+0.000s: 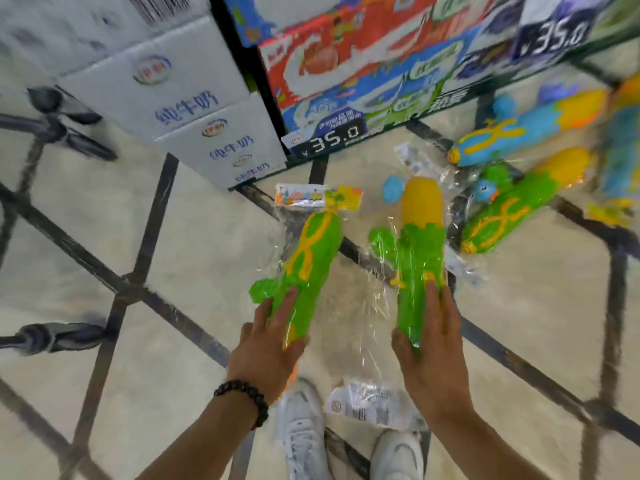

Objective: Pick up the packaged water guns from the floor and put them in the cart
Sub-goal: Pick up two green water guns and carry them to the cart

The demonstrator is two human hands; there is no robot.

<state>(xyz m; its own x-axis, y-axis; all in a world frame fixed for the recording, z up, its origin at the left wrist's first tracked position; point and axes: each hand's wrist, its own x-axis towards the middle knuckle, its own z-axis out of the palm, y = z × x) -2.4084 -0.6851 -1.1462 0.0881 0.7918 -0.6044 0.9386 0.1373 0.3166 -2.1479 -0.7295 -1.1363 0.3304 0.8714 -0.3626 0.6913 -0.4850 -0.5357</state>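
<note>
Near centre, two green-and-yellow moulded plastic water guns [313, 261] [420, 251] sealed in clear, glossy, crinkled film bags [374, 306] with printed paper header cards [318, 196]. Floor [194, 358]: smooth, pale stone-look tiles, dark joints. Far left: white matt cardboard cartons [180, 88]. Left wrist: dark glossy bead bracelet [244, 398].

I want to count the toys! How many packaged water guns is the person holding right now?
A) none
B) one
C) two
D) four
C: the left hand grips one green water gun and the right hand grips another green and yellow water gun.
</note>
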